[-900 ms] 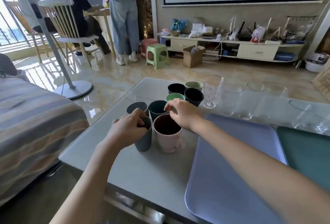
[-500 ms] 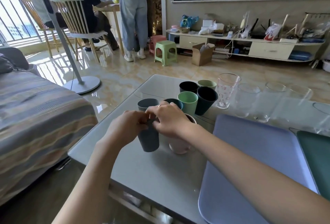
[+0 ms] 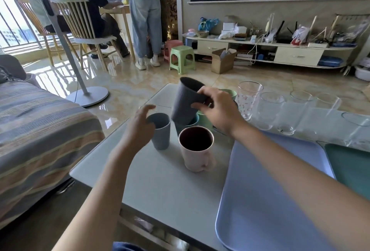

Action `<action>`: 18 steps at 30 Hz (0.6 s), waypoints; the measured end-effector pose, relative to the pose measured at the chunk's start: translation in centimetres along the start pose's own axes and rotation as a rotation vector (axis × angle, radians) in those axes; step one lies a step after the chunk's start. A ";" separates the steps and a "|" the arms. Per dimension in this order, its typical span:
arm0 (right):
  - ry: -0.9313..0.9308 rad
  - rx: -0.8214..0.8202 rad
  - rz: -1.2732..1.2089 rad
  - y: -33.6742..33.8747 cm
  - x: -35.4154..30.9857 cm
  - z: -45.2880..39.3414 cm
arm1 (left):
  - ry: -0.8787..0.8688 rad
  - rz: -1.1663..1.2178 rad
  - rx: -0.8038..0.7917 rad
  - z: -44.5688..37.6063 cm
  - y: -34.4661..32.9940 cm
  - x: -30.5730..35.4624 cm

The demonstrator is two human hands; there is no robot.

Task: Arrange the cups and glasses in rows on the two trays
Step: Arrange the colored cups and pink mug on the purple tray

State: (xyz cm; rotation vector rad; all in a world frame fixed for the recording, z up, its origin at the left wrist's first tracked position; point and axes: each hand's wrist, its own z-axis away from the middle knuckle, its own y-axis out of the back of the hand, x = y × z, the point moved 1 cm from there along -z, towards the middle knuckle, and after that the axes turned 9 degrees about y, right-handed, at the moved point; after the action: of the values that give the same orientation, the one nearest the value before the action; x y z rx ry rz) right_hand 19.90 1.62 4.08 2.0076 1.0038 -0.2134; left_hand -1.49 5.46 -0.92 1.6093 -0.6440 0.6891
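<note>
Left of the pink mug (image 3: 196, 151), which stands upright on the grey surface (image 3: 160, 186), a blue-grey cup (image 3: 160, 133) also stands upright, just beside it but apart; the left hand (image 3: 140, 128) hovers at that cup's left rim, fingers (image 3: 147, 108) loosely spread and relaxed, holding nothing, though whether the palm touches the cup wall cannot be told. Above and behind the pink mug, a dark grey cup (image 3: 185, 100) is lifted clear of the surface and tilted, its mouth leaning away to the upper left; the right hand (image 3: 218, 110) holds it, fingers curled over its upper side near the rim with the thumb below. Directly behind the pink mug, partly hidden by the raised cup and the right hand, more cups cluster together: a teal cup (image 3: 193, 121), a light green cup (image 3: 205, 120) and the rim of another green cup (image 3: 230, 93) farther back. Right of the pink mug and farther back, a flower-printed glass (image 3: 248, 100) leads a row of clear glasses (image 3: 268, 110) running rightward along the surface. Right of the pink mug and nearer the camera, a lavender tray (image 3: 260, 200) lies flat with nothing on it, and past its right edge a teal tray (image 3: 352, 162) lies touching or just beside it
</note>
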 end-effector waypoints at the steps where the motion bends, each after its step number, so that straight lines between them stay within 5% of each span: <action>1: -0.015 0.025 0.028 1.0 0.6 0.2 | -0.010 -0.159 -0.042 -0.4 -0.9 -1.0; 6: -0.110 0.125 0.222 5.6 5.4 2.3 | -0.037 -0.517 -0.114 -1.4 -3.1 -3.0; 18: -0.469 -0.138 0.531 5.1 13.6 8.2 | -0.192 -0.326 0.083 -1.2 -0.7 -1.1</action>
State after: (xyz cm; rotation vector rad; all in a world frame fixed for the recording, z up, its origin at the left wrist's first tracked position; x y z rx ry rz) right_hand 34.30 1.66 -4.37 1.8977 0.1747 -0.2956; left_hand -1.85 6.78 -2.03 1.8203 -0.4784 0.3279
